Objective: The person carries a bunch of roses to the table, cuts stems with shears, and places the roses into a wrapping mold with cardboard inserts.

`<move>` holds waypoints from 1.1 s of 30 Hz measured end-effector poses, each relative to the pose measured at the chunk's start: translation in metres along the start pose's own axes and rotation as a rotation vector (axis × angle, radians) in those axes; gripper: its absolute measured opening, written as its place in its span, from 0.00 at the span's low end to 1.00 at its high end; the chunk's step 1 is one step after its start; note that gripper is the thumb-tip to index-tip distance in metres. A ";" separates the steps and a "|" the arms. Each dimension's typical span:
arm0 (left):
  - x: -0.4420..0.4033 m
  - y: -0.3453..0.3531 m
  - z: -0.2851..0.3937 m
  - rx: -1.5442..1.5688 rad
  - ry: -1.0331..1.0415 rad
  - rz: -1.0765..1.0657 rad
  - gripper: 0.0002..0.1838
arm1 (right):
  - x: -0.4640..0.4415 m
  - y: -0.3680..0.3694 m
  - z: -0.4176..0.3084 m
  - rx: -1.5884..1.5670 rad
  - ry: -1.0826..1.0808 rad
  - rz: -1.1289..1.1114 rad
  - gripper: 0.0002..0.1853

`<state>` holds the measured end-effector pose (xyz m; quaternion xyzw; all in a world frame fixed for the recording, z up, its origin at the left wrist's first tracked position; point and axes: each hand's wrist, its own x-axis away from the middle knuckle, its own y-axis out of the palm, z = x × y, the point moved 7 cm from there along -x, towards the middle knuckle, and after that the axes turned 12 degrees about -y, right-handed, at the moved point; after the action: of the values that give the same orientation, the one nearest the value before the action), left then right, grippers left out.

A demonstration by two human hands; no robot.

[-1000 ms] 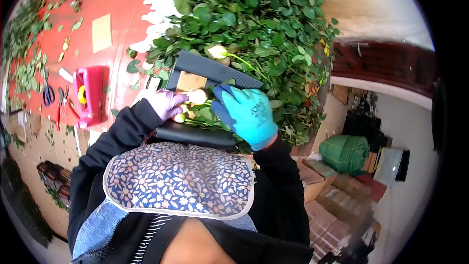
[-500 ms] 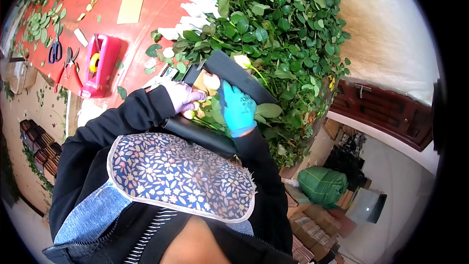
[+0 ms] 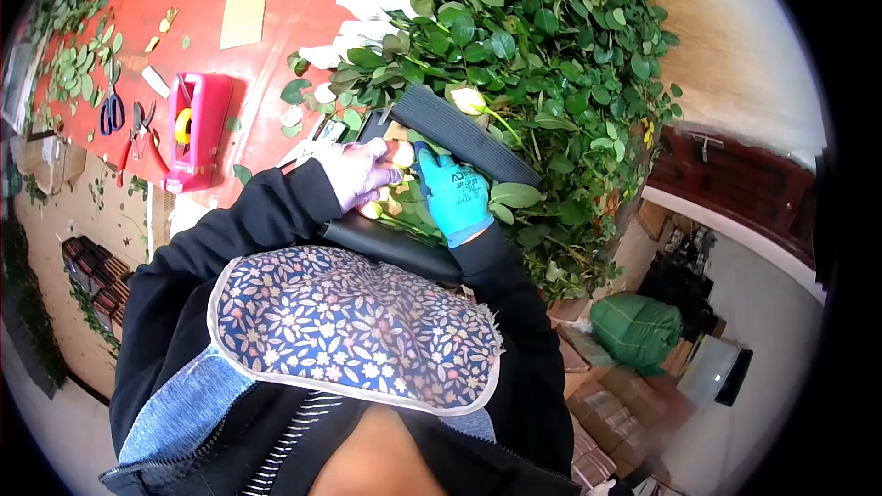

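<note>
My left hand [image 3: 354, 173], in a lavender glove, is closed with its fingertips pinching at a pale rose head [image 3: 401, 154]. Another pale rose [image 3: 370, 210] lies just below those fingers. My right hand [image 3: 455, 195], in a blue glove, curls over the leafy rose stems [image 3: 412, 211] beside the heads; its fingertips are partly hidden. Both hands work inside a black holder, between its ridged side [image 3: 469, 136] and a smooth padded side [image 3: 395, 253]. Beyond the ridged side, a yellowish rose [image 3: 469, 101] rests on foliage.
A large heap of leafy stems [image 3: 542, 46], with white-wrapped ends, covers the right side of the red table [image 3: 303, 0]. To the left are a pink tape dispenser [image 3: 199, 133], red-handled pruners [image 3: 141, 142], dark scissors [image 3: 112, 112] and a piece of card [image 3: 244, 14].
My left hand has shifted slightly up onto the upper rose head. My right hand stays over the stems. The whole view has shifted a little.
</note>
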<state>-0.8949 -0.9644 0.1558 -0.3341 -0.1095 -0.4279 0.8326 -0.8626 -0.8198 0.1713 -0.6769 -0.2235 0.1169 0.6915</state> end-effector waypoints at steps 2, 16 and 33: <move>0.000 -0.004 0.009 -0.122 0.094 0.010 0.19 | -0.001 0.000 -0.002 -0.005 -0.025 -0.007 0.24; 0.007 -0.006 0.028 -0.368 0.403 0.115 0.19 | 0.014 -0.175 0.066 -0.179 0.098 0.456 0.14; -0.007 0.003 0.020 -0.399 0.195 -0.012 0.34 | -0.014 -0.066 0.124 -0.359 -0.055 -0.019 0.06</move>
<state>-0.8945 -0.9456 0.1663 -0.4485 0.0563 -0.4762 0.7543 -0.9419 -0.7206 0.2326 -0.7838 -0.2658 0.0870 0.5544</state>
